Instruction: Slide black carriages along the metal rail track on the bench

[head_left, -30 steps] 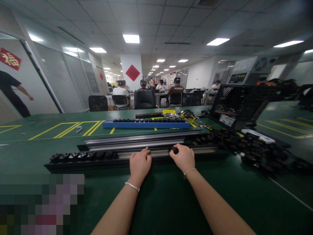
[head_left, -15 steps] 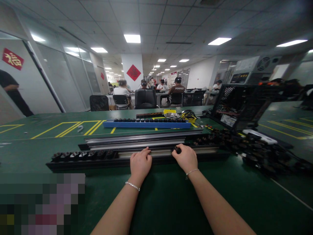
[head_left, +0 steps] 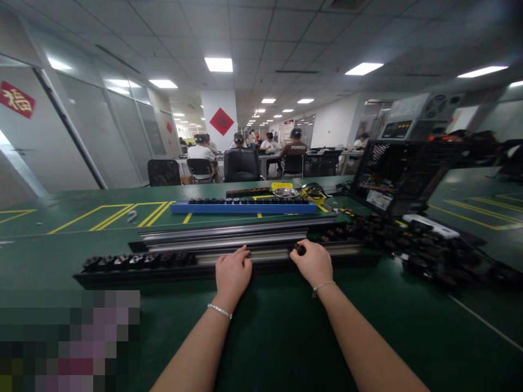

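A long black rail (head_left: 267,265) with a pale metal inner strip lies across the green table in front of me. Several black parts with shiny tops (head_left: 134,261) sit in a row in its left end. My left hand (head_left: 233,274) is closed over the middle of the rail, its fingertips partly hidden. To its right, above the same rail, my right hand (head_left: 314,264) pinches a small dark part (head_left: 300,249) between thumb and fingers. Most of that part is covered by the fingers. Behind the rail lie further long metal-and-black rails (head_left: 229,238).
A blue tray (head_left: 245,208) with a row of black parts stands farther back. On the right are a heap of black parts (head_left: 433,256) and an open computer case (head_left: 392,177). A silver dish (head_left: 285,193) is at the back. People (head_left: 293,152) sit at far tables.
My right hand has shifted slightly right with the small dark part. My left hand stays on the rail. The view has turned a little, and a person at the far left is out of sight.
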`<state>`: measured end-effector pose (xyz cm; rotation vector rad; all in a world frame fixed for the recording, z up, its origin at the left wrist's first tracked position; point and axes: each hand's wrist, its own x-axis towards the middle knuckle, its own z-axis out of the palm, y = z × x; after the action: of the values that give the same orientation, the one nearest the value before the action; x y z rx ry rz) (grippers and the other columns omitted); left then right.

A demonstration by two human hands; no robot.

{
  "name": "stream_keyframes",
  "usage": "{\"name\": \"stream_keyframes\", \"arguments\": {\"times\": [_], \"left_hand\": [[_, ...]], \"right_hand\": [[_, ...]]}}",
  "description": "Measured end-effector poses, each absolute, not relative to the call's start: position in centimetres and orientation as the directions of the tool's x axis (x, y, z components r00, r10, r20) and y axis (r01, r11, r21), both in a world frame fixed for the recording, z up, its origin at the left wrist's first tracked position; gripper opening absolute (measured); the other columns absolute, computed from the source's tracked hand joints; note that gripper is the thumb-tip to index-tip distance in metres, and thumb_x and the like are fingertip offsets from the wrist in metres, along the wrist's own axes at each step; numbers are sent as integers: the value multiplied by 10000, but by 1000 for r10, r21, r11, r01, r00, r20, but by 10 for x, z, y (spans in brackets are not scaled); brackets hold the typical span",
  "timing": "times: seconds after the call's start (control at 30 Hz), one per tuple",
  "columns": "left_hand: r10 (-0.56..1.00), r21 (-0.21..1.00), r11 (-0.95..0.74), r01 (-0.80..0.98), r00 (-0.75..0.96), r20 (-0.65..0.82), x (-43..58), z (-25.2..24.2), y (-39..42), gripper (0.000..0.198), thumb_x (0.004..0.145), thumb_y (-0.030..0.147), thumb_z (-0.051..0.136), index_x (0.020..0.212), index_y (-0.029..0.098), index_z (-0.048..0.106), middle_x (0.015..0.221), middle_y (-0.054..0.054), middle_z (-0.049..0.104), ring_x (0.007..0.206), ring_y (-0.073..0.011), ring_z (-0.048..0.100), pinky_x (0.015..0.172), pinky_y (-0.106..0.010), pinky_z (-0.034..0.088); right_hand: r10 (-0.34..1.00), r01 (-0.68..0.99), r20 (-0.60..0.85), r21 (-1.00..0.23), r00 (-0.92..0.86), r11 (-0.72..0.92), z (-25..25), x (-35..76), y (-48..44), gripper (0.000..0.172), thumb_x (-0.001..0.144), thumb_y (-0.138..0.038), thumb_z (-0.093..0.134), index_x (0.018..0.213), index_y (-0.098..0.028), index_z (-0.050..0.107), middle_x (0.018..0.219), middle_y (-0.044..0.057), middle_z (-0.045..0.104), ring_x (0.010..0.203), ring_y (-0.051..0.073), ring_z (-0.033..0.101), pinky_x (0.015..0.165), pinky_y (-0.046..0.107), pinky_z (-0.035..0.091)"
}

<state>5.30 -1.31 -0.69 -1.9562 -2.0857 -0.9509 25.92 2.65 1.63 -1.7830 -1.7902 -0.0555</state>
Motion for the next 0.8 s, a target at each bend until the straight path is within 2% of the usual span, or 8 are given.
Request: {"name": "stream_keyframes", "arguments": {"times": [0.8], "left_hand": [[869, 357, -27, 934, -155, 471, 53, -4, -15, 338, 820, 242, 389, 1002, 288, 670, 1213, 37, 615, 1006, -163, 609, 938, -361, 364]], "right_hand": [[901, 917, 421, -392, 102, 79, 18, 266, 26, 230, 744, -333, 495, 853, -203, 650, 830, 54, 665, 849, 199, 572, 742, 297, 371]]}}
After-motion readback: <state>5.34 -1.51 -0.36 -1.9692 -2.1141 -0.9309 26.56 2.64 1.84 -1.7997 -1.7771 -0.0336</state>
